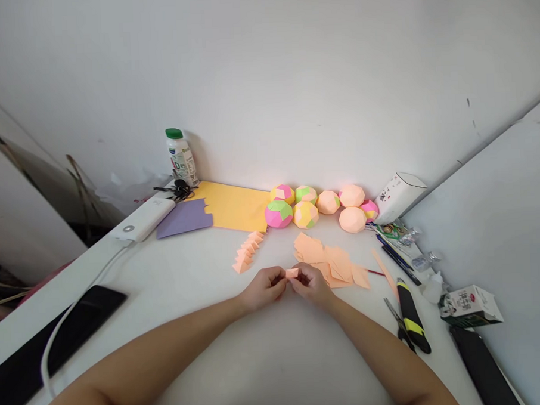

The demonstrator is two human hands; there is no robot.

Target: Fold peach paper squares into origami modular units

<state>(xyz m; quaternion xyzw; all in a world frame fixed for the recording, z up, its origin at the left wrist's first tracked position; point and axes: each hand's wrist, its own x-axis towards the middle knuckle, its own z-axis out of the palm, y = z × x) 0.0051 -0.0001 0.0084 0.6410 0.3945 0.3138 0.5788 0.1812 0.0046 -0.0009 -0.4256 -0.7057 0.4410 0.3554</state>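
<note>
My left hand and my right hand meet over the white table, both pinching a small peach folded paper piece between their fingertips. A row of folded peach paper units lies just beyond my left hand. A loose pile of peach paper squares lies beyond my right hand. Several paper balls in pink, green, yellow and peach stand along the wall behind.
A yellow sheet and a purple sheet lie at the back left, beside a white power bank, keys and a bottle. Scissors, pens, glue and a small carton lie at right. A black phone lies left.
</note>
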